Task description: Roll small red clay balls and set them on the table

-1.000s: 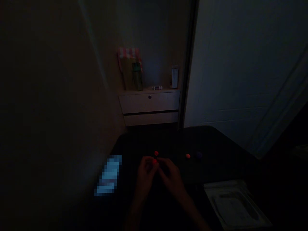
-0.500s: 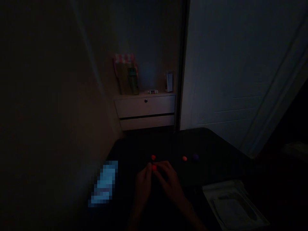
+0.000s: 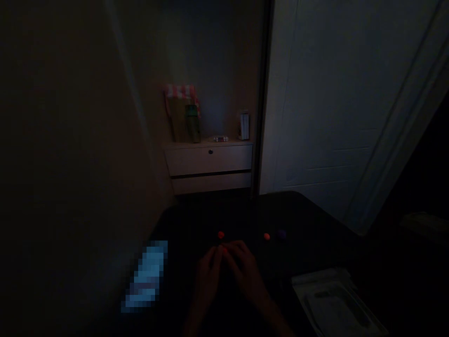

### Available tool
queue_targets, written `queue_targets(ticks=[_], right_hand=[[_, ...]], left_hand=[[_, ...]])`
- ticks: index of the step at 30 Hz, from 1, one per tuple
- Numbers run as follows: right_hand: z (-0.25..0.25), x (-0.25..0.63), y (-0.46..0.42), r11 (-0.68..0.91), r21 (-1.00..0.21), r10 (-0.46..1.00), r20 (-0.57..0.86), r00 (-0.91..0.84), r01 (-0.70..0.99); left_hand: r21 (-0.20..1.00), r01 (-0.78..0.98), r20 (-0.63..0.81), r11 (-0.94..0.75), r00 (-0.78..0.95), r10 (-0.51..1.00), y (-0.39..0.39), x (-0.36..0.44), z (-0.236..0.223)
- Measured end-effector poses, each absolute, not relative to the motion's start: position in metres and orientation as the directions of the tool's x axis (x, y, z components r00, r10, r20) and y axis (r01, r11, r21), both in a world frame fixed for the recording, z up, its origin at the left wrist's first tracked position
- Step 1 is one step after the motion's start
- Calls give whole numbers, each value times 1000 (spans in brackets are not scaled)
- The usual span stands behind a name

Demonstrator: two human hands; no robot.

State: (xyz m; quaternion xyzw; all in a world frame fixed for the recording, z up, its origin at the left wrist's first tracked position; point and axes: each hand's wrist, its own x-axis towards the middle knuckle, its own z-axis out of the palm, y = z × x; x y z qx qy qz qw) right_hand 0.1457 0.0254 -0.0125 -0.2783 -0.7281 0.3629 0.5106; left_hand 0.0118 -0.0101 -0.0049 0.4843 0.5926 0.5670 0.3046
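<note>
In the dim light, a small bright red lump (image 3: 225,252), soft-looking like modelling clay, shows between my fingertips. My left hand (image 3: 208,270) pinches it from the left, fingers pressed together. From the other side, the thumb and fingers of my right hand (image 3: 247,267) close on it, covering most of it. Just beyond the fingertips, a second red piece (image 3: 220,234) lies on the dark table (image 3: 196,217). To the right on the same surface rest an orange ball (image 3: 267,237) and a dark purple ball (image 3: 282,234), apart from my hands.
A glowing pixelated panel (image 3: 145,276) is at the left. White sheets or packaging (image 3: 336,299) lie at the near right. Behind the table, a drawer unit (image 3: 210,161) carries a green bottle (image 3: 192,124), a bag (image 3: 178,114) and white upright items (image 3: 244,126).
The camera view has shifted slightly, so everything sits a little lower and further left. Less of the red lump shows between my fingers. Both hands keep their pinch.
</note>
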Motion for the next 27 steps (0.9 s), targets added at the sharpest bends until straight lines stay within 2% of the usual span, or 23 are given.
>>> queue_targets(ticks=[10, 15, 27], right_hand=[[-7, 150, 25, 613, -790, 738, 568, -365, 8], [-8, 150, 25, 619, -785, 716, 557, -420, 14], [-9, 148, 24, 611, -791, 725, 560, -402, 0]], left_hand=[[973, 215, 159, -86, -349, 924, -12, 16, 0], [966, 234, 191, -111, -357, 914, -13, 17, 2], [953, 273, 233, -131, -385, 893, -14, 17, 2]])
